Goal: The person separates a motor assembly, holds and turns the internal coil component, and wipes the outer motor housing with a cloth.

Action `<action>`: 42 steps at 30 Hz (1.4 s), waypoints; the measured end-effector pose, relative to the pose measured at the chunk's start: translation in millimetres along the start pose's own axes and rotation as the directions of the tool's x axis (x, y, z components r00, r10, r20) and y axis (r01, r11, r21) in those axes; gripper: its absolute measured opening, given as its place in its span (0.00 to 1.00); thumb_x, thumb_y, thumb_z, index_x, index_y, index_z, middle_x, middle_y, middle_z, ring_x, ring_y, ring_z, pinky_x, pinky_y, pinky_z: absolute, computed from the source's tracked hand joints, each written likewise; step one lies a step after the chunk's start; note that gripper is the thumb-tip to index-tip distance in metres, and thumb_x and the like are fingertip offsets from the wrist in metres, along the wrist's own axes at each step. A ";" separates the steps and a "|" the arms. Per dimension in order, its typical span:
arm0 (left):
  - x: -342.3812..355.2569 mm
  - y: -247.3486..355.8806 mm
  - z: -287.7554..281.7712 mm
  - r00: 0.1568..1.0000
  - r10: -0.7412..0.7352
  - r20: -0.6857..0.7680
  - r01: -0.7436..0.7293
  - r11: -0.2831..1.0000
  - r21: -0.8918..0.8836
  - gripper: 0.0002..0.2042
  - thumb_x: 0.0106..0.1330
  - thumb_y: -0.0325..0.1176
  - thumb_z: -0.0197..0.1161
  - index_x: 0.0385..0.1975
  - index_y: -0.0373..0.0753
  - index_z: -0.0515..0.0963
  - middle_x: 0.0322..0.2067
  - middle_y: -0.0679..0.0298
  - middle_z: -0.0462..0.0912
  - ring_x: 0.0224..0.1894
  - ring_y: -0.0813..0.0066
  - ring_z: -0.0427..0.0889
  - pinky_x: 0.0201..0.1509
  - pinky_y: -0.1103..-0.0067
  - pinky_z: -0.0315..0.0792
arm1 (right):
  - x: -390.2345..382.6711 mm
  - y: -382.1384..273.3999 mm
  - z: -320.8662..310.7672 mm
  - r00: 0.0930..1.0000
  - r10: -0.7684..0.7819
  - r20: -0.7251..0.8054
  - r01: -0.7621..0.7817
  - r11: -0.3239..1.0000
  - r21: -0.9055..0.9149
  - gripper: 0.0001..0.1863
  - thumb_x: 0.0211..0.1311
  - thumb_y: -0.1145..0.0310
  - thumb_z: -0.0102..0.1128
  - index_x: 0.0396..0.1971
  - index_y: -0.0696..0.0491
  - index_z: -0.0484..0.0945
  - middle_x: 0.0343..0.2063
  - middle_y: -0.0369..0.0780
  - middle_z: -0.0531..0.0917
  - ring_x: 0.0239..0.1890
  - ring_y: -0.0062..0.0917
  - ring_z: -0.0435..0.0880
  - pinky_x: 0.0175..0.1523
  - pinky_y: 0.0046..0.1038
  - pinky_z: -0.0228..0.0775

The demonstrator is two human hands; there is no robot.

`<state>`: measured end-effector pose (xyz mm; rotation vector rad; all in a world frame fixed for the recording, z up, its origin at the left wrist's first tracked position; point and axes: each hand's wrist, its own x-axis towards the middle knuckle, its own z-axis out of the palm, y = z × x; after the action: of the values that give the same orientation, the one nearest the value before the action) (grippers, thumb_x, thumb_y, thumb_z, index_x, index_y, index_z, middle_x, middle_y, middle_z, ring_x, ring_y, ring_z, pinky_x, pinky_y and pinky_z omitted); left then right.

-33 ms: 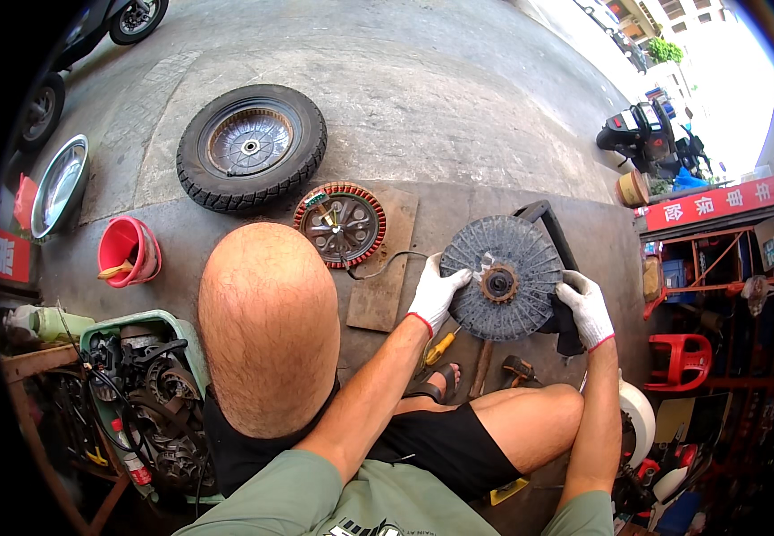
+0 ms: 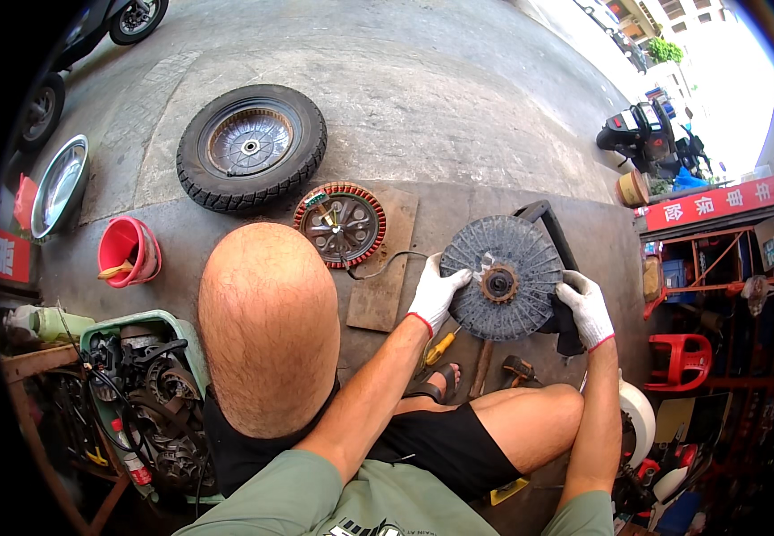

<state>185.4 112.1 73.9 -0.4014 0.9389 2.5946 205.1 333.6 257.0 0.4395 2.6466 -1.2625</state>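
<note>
Both my hands wear white gloves with red cuffs. Between them they hold a round grey ribbed hub motor cover, its face turned up and a dark toothed ring at its centre. My left hand grips the left rim, thumb on top. My right hand grips the right rim, thumb on the edge; its other fingers are partly hidden. Under and behind the cover shows a black frame-like thing. To the left, a motor stator with red-copper windings lies partly on a wooden board, its cable running towards my left hand.
A tyred wheel lies flat beyond the stator. By my feet are a yellow-handled screwdriver and a wooden handle. At left stand a red bucket and a green crate of metal parts; at right, a red stool.
</note>
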 end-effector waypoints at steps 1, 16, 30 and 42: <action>-0.5 0.8 0.5 1.000 -0.003 0.001 0.003 1.000 0.003 0.37 0.61 0.24 0.69 0.67 0.24 0.56 0.58 0.48 0.75 0.57 0.64 0.77 0.65 0.72 0.71 | 0.0 0.4 -0.4 1.000 0.001 0.001 -0.001 1.000 0.002 0.21 0.62 0.73 0.60 0.52 0.68 0.76 0.44 0.44 0.84 0.46 0.25 0.81 0.56 0.26 0.71; -2.4 4.7 1.2 1.000 0.004 0.005 -0.004 1.000 0.012 0.36 0.60 0.23 0.69 0.67 0.24 0.57 0.57 0.49 0.75 0.57 0.66 0.77 0.64 0.73 0.71 | 2.1 6.6 -2.4 1.000 -0.004 0.000 0.004 1.000 0.020 0.20 0.62 0.72 0.60 0.52 0.68 0.77 0.44 0.43 0.84 0.46 0.24 0.80 0.57 0.26 0.70; -3.5 8.7 1.4 0.998 0.060 0.028 -0.061 0.997 0.038 0.39 0.56 0.24 0.72 0.67 0.24 0.58 0.59 0.50 0.74 0.58 0.66 0.76 0.64 0.72 0.70 | 2.1 7.5 -1.9 1.000 0.013 0.000 -0.013 0.999 0.045 0.19 0.62 0.72 0.60 0.51 0.67 0.77 0.43 0.42 0.84 0.45 0.23 0.81 0.55 0.25 0.71; -5.6 10.1 3.8 0.999 0.052 0.018 -0.052 0.998 0.020 0.39 0.58 0.25 0.71 0.68 0.24 0.57 0.60 0.49 0.73 0.59 0.66 0.75 0.65 0.73 0.69 | 2.1 5.3 -1.9 1.000 -0.002 0.008 0.002 1.000 0.016 0.20 0.62 0.72 0.60 0.51 0.67 0.77 0.43 0.43 0.84 0.45 0.24 0.81 0.55 0.25 0.71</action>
<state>185.7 106.1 84.5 -0.3530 0.9809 2.6286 204.8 338.6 253.8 0.4330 2.6327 -1.2847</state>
